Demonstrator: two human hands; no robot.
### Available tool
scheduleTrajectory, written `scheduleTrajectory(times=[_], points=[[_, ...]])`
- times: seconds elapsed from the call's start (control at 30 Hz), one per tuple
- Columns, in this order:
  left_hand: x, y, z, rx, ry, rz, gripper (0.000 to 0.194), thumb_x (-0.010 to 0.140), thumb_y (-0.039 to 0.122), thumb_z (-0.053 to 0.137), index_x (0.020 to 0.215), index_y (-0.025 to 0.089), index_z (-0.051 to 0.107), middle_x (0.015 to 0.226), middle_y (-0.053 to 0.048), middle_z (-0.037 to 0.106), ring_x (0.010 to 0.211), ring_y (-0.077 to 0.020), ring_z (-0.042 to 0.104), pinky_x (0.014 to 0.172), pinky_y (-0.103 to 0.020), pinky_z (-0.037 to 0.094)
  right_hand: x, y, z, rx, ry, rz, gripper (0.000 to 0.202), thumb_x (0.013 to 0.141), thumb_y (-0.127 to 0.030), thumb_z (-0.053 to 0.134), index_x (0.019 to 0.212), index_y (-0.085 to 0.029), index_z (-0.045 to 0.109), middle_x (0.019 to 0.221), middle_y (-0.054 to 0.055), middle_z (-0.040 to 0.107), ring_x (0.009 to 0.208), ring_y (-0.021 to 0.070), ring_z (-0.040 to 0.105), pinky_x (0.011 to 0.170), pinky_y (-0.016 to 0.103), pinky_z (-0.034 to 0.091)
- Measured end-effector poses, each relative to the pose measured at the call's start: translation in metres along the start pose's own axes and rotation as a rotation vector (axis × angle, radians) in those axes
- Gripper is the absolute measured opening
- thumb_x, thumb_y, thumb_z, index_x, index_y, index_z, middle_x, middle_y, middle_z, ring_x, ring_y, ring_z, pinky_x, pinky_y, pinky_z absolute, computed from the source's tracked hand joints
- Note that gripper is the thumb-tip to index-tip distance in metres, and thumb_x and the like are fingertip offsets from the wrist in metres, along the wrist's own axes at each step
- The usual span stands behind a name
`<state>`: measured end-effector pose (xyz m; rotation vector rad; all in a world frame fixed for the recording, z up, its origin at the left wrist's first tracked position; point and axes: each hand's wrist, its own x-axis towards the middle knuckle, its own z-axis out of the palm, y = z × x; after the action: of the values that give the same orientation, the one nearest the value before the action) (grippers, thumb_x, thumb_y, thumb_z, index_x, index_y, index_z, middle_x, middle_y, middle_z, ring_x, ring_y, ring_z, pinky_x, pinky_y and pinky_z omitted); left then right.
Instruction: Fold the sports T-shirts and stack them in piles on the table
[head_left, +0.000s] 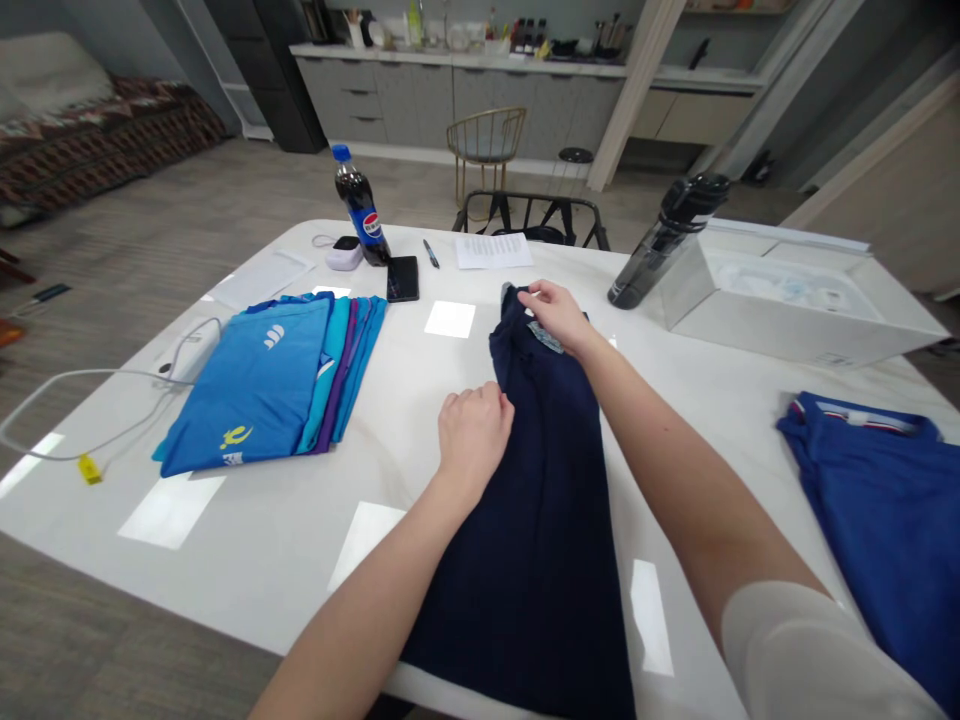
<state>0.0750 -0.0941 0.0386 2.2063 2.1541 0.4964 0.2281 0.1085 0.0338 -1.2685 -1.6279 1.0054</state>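
A dark navy shirt [551,520], folded lengthwise into a long strip, lies on the white table and hangs over its near edge. My right hand [556,315] pinches the shirt at its far end, by the collar, where a greyish patterned lining shows. My left hand [474,430] is closed on the shirt's left edge, lower down; its fingertips are mostly hidden. A pile of folded blue shirts [255,385], with purple and teal ones among them, is to the left. At the right lies another blue shirt [885,500] with a striped inner collar.
A cola bottle [364,210], a black phone-like item [403,279], a pen [430,254] and a printed sheet [493,251] are on the far side. A dark tumbler [664,245] stands beside an open white box [802,300]. A white cable [97,373] loops over the left edge.
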Motion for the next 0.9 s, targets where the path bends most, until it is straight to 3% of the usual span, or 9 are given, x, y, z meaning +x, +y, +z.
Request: scheduleTrajectory(times=[0.13, 0.23, 0.33, 0.43, 0.53, 0.7, 0.8, 0.9], points=[[-0.009, 0.051, 0.016, -0.023, -0.01, 0.266, 0.016, 0.101, 0.019, 0.048, 0.093, 0.017, 0.062, 0.086, -0.008, 0.067, 0.085, -0.0241, 0.063, 0.08, -0.038, 0.044, -0.03, 0.04, -0.079, 0.107, 0.129, 0.182, 0.036, 0.078, -0.051, 0.076, 0.087, -0.024, 0.055, 0.062, -0.008, 0.049, 0.05, 0.0091, 0.038, 0.049, 0.021, 0.031], [-0.018, 0.07, 0.032, -0.024, -0.045, 0.292, 0.009, 0.097, 0.025, 0.059, 0.102, 0.018, 0.06, 0.103, -0.009, 0.064, 0.096, -0.0265, 0.061, 0.08, -0.039, 0.044, -0.048, 0.077, -0.101, -0.141, 0.311, 0.354, 0.027, 0.085, -0.046, 0.067, 0.085, -0.02, 0.063, 0.068, 0.0, 0.06, 0.057, 0.0129, 0.049, 0.059, 0.027, 0.043], [-0.028, 0.064, 0.037, 0.003, -0.088, 0.252, 0.02, 0.094, 0.031, 0.065, 0.109, 0.019, 0.058, 0.11, -0.009, 0.062, 0.101, -0.0272, 0.058, 0.083, -0.04, 0.045, -0.063, 0.1, -0.094, -0.404, 0.361, 0.331, 0.031, 0.092, -0.041, 0.056, 0.099, -0.015, 0.071, 0.087, 0.01, 0.071, 0.081, 0.0227, 0.064, 0.083, 0.037, 0.05], [-0.042, 0.047, 0.033, 0.051, -0.143, 0.243, 0.021, 0.096, 0.034, 0.063, 0.109, 0.019, 0.058, 0.109, -0.009, 0.062, 0.1, -0.0273, 0.059, 0.085, -0.042, 0.045, -0.076, 0.103, -0.077, -0.563, 0.329, 0.171, 0.042, 0.091, -0.037, 0.056, 0.123, -0.012, 0.068, 0.106, 0.016, 0.072, 0.101, 0.0289, 0.065, 0.097, 0.043, 0.048], [-0.061, 0.033, 0.026, 0.076, -0.178, 0.268, 0.019, 0.099, 0.036, 0.058, 0.107, 0.019, 0.059, 0.107, -0.009, 0.063, 0.098, -0.0282, 0.06, 0.084, -0.043, 0.044, -0.087, 0.097, -0.065, -0.633, 0.282, 0.087, 0.045, 0.09, -0.031, 0.057, 0.131, -0.016, 0.065, 0.123, 0.016, 0.068, 0.111, 0.031, 0.061, 0.1, 0.048, 0.048], [-0.098, 0.019, 0.017, 0.072, -0.233, 0.242, 0.021, 0.101, 0.036, 0.053, 0.112, 0.02, 0.06, 0.105, -0.009, 0.065, 0.097, -0.0281, 0.062, 0.084, -0.042, 0.043, -0.1, 0.084, -0.064, -0.799, 0.246, 0.177, 0.044, 0.095, -0.031, 0.053, 0.137, -0.024, 0.062, 0.136, 0.016, 0.06, 0.122, 0.0388, 0.053, 0.098, 0.061, 0.045], [-0.117, 0.009, 0.012, 0.012, -0.275, 0.203, 0.025, 0.101, 0.039, 0.053, 0.117, 0.02, 0.06, 0.106, -0.009, 0.068, 0.099, -0.028, 0.064, 0.086, -0.041, 0.042, -0.116, 0.071, -0.063, -0.862, 0.253, 0.091, 0.04, 0.094, -0.029, 0.055, 0.132, -0.021, 0.066, 0.125, 0.018, 0.06, 0.114, 0.0369, 0.056, 0.095, 0.056, 0.047], [-0.132, -0.002, 0.007, -0.049, -0.317, 0.167, 0.027, 0.1, 0.039, 0.057, 0.118, 0.02, 0.061, 0.107, -0.008, 0.071, 0.101, -0.0274, 0.066, 0.088, -0.041, 0.043, -0.145, 0.053, -0.056, -0.765, 0.023, -0.143, 0.033, 0.092, -0.02, 0.054, 0.12, -0.022, 0.072, 0.112, 0.011, 0.06, 0.101, 0.0268, 0.06, 0.093, 0.041, 0.049]])
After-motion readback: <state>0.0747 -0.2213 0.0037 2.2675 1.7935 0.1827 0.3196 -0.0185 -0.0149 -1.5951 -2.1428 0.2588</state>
